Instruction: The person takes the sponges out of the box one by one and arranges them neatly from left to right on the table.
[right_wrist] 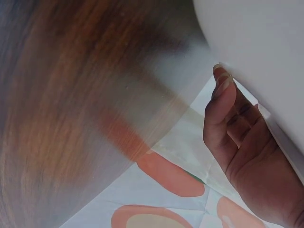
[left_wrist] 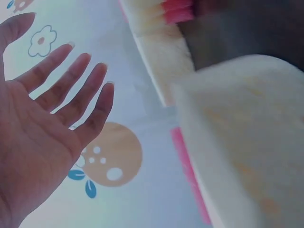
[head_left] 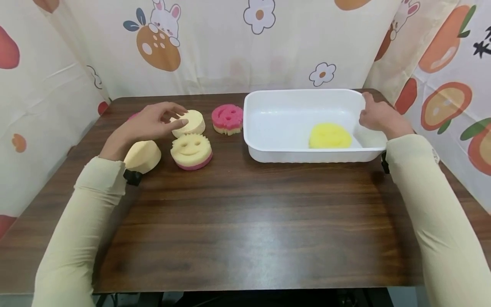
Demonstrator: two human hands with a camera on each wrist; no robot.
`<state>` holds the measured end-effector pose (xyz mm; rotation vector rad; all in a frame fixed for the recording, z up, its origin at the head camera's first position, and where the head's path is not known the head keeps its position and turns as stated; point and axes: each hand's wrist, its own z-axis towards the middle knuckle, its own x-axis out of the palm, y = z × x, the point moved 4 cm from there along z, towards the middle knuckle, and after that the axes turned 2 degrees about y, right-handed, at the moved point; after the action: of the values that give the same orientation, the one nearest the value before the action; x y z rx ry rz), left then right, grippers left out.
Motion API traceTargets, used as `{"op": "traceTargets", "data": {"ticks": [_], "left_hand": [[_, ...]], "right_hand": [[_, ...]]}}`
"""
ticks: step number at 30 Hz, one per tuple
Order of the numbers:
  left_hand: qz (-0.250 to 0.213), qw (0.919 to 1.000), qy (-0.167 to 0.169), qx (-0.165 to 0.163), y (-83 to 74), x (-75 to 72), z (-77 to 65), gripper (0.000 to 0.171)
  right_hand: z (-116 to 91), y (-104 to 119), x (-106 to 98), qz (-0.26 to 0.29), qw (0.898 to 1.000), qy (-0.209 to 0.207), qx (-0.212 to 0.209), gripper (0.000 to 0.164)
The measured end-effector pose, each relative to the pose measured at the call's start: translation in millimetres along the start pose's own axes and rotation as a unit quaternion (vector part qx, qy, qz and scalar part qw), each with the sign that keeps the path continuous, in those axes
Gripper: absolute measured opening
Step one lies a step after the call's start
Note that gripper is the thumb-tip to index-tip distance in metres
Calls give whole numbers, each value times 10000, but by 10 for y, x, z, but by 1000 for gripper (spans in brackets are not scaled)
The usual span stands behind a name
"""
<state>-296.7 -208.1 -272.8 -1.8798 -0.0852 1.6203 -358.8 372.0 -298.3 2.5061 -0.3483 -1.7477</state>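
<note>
In the head view my left hand point(head_left: 155, 121) hovers over a group of round sponges at the left, its fingers loosely extended. Beneath its fingertips lies a cream sponge point(head_left: 195, 123). A cream smiley-face sponge with a pink underside point(head_left: 191, 151) is nearer, and a plain cream sponge point(head_left: 143, 156) sits by the wrist. Spread fingers and a bare palm point(left_wrist: 42, 118) show in the left wrist view. My right hand point(head_left: 383, 117) grips the right end of a white tray point(head_left: 284, 155), fingers curled at its rim. A yellow sponge point(head_left: 330, 136) lies inside the tray.
A pink smiley-face sponge point(head_left: 227, 118) stands close to the tray's left wall. Part of another pink thing shows behind my left wrist. The brown wooden table point(head_left: 245, 221) is bordered at the back and sides by a printed curtain point(head_left: 215, 55).
</note>
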Motion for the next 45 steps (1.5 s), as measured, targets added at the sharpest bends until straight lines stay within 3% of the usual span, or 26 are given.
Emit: {"op": "traceTargets", "data": {"ticks": [5,13,33,45], "left_hand": [[15,9998,-10,188,-135,-52,114,56],[-77,9986,-36,520,-297,-15,284,56],[140,9977,187,637,-495,153,607,58],[-180,9959,171,872,-691,244,844,58]], "right_hand": [[-10,2,4,-28,10000,4,53,82],[25,16,7,-46,10000,-22,40,83],[35,-3,37,-130,9998,-121,31,80],[37,-18,15,-79,9999,-76,12,79]]}}
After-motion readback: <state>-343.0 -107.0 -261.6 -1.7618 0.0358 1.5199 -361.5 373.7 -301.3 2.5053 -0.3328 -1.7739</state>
